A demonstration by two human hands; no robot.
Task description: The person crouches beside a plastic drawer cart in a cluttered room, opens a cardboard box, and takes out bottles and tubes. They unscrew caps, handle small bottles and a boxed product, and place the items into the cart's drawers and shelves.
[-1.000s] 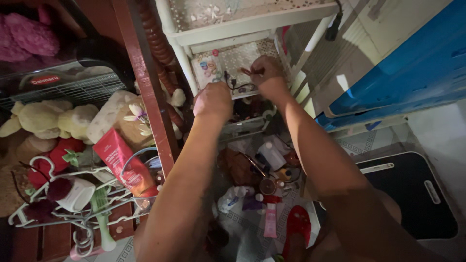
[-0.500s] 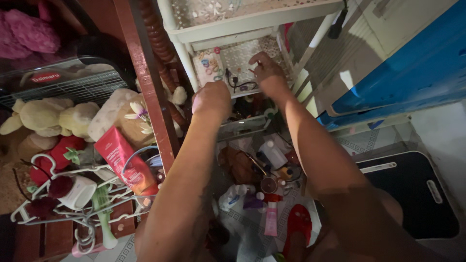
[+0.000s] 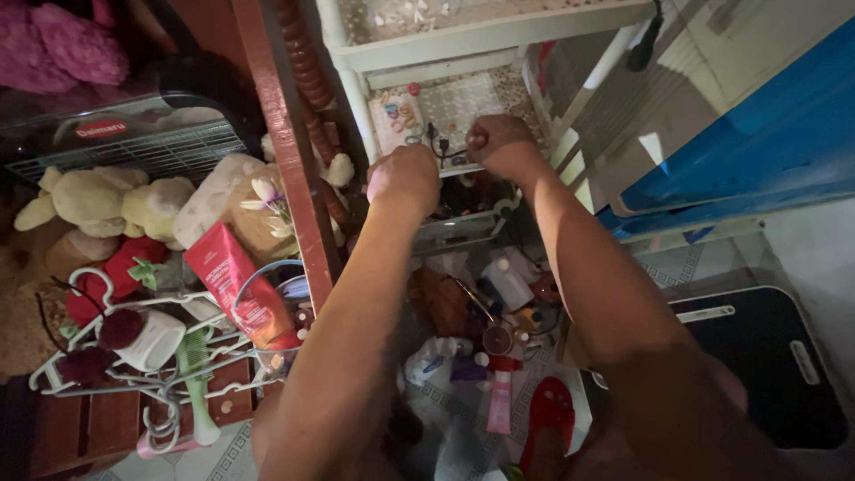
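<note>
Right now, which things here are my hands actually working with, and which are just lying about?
In hand:
left hand, fist at the shelf's front edge
right hand, closed over the shelf
white shelf
black cable
hair ties

Lying about:
red tube
plush toys
white hangers
pink tube
blue bin

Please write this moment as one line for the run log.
left hand: closed, at shelf front edge | right hand: closed over shelf, contents unclear | nearby: black cable, hair ties
</note>
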